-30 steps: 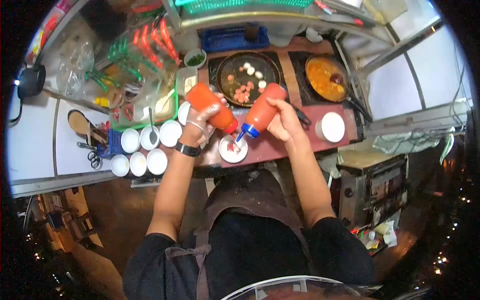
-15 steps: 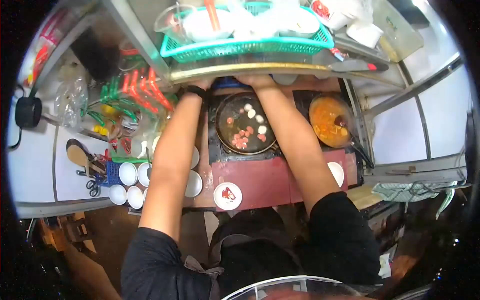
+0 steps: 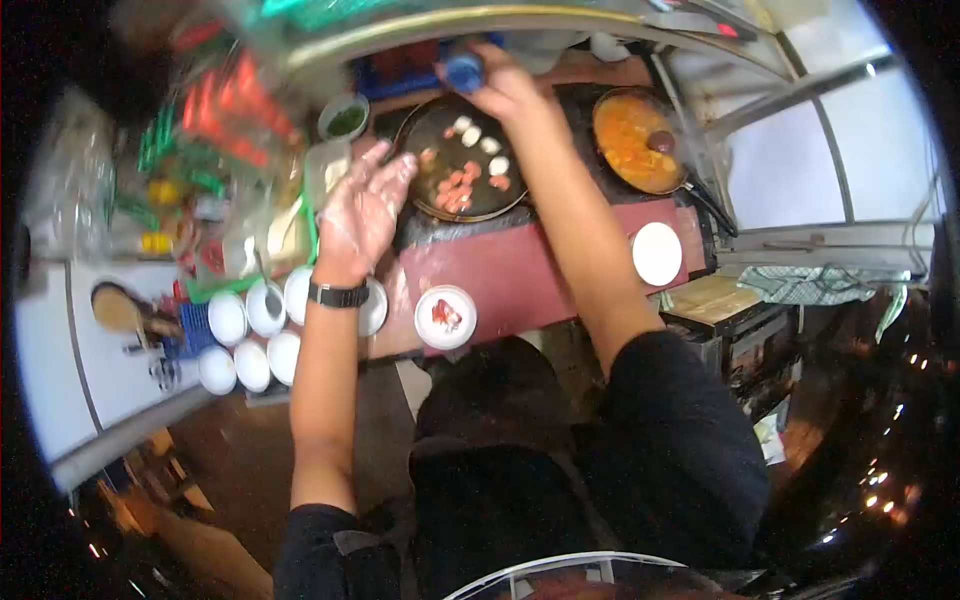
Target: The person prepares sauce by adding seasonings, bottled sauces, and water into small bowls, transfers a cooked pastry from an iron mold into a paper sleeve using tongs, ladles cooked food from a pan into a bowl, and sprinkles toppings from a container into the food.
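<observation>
My left hand [image 3: 365, 212] is empty, its fingers spread, over the counter between the frying pan and the green-edged tray. My right hand [image 3: 503, 88] is beyond the frying pan, closed round a blue-capped bottle [image 3: 463, 73] beside the blue basket [image 3: 400, 72]. Pink sausage pieces [image 3: 457, 188] and small white balls [image 3: 490, 146] lie in the dark frying pan [image 3: 430, 120]. A white bowl [image 3: 445, 317] with red sauce in it stands near the front edge of the red board [image 3: 515, 275].
A pan of orange stew [image 3: 630, 140] is at the right, its handle pointing toward the front right. A white round container [image 3: 657, 254] stands before it. Several white bowls [image 3: 228, 320] are at the left, near a green-edged tray [image 3: 245, 270]. A metal shelf edge [image 3: 470, 20] crosses above.
The two sauce bottles have left the space over the sauced bowl. My left hand has come back from under the shelf, empty and open. My right hand is still at the back, with a blue-capped bottle.
</observation>
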`<state>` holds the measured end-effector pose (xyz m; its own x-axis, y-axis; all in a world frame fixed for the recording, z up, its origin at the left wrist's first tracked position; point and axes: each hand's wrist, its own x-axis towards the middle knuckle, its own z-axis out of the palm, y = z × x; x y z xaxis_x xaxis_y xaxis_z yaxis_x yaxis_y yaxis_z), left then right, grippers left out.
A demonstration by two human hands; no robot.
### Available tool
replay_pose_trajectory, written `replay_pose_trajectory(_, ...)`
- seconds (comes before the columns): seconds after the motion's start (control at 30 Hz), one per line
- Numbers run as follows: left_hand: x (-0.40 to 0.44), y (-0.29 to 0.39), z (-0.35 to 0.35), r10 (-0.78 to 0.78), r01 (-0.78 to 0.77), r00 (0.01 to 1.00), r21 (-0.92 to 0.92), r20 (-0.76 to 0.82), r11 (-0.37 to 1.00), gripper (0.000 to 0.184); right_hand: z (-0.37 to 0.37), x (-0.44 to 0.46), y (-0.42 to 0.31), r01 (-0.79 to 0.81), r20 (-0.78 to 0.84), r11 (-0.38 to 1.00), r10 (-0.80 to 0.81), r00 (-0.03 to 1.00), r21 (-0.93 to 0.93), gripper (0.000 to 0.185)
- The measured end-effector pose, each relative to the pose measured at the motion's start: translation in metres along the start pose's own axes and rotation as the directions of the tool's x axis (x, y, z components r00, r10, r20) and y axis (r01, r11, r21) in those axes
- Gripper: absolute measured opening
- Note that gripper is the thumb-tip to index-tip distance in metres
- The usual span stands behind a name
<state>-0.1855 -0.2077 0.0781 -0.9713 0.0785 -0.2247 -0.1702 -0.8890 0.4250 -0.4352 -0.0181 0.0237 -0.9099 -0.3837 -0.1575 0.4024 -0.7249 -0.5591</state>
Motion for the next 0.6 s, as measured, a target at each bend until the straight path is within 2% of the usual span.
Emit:
replay_pose_trajectory(0.03, -0.034, 0.002, -0.008, -0.02, 0.018, 1.0, 0.06, 0.02, 0.998, 0.049, 0.013, -0.071, -0.018, -0.151, 0.1, 0.988, 0.152, 0.983, -0.016, 0.03)
replay_pose_trajectory(0.07, -0.067, 0.004, -0.014, -0.026, 0.021, 0.999, 0.125, 0.038, 0.992, 0.047, 0.039, -0.141, -0.022, 0.054, 0.13, 0.987, -0.034, 0.991, -0.152, 0.038)
replay_pose_trajectory(0.1, -0.095, 0.008, -0.021, -0.032, 0.034, 0.999, 0.158, -0.017, 0.987, 0.045, 0.055, -0.196, -0.016, 0.252, 0.189, 0.928, -0.205, 0.96, -0.273, 0.048)
replay_pose_trajectory(0.17, -0.143, 0.006, -0.034, 0.049, -0.019, 0.993, 0.26, -0.109, 0.965, 0.041, 0.043, -0.259, 0.021, 0.298, 0.325, 0.908, -0.198, 0.925, -0.295, 0.061)
replay_pose_trajectory(0.23, -0.181, 0.004, -0.05, 0.031, -0.005, 0.993, 0.228, -0.112, 0.974, 0.036, 0.041, -0.303, 0.049, 0.086, 0.201, 0.925, -0.01, 0.98, -0.37, 0.066)
replay_pose_trajectory(0.27, -0.195, 0.001, -0.054, 0.04, -0.003, 0.991, 0.271, -0.128, 0.963, 0.034, 0.042, -0.315, 0.06, 0.051, 0.178, 0.954, 0.003, 0.984, -0.296, 0.064)
replay_pose_trajectory(0.3, -0.207, -0.004, -0.058, 0.049, -0.003, 0.989, 0.312, -0.141, 0.95, 0.033, 0.042, -0.323, 0.07, 0.033, 0.171, 0.95, 0.021, 0.985, -0.31, 0.064)
replay_pose_trajectory(0.37, -0.225, -0.016, -0.064, 0.039, 0.013, 0.984, 0.286, -0.176, 0.958, 0.031, 0.038, -0.329, 0.088, 0.049, 0.044, 0.946, -0.036, 0.998, -0.319, 0.063)
replay_pose_trajectory(0.43, -0.243, -0.028, -0.066, -0.063, 0.101, 0.988, 0.283, -0.143, 0.954, 0.032, 0.029, -0.328, 0.106, 0.09, 0.018, 0.949, -0.089, 0.996, -0.303, 0.06)
replay_pose_trajectory(0.5, -0.257, -0.041, -0.062, -0.098, 0.149, 0.977, 0.273, -0.191, 0.95, 0.032, 0.019, -0.325, 0.114, 0.133, 0.073, 0.94, -0.116, 0.991, -0.315, 0.063)
replay_pose_trajectory(0.57, -0.268, -0.053, -0.064, -0.104, 0.159, 0.984, 0.437, -0.146, 0.885, 0.031, 0.014, -0.323, 0.12, 0.131, 0.082, 0.946, -0.111, 0.99, -0.297, 0.063)
replay_pose_trajectory(0.6, -0.272, -0.059, -0.063, -0.17, 0.235, 0.962, 0.324, -0.214, 0.916, 0.03, 0.013, -0.324, 0.122, 0.143, 0.095, 0.953, -0.122, 0.988, -0.268, 0.064)
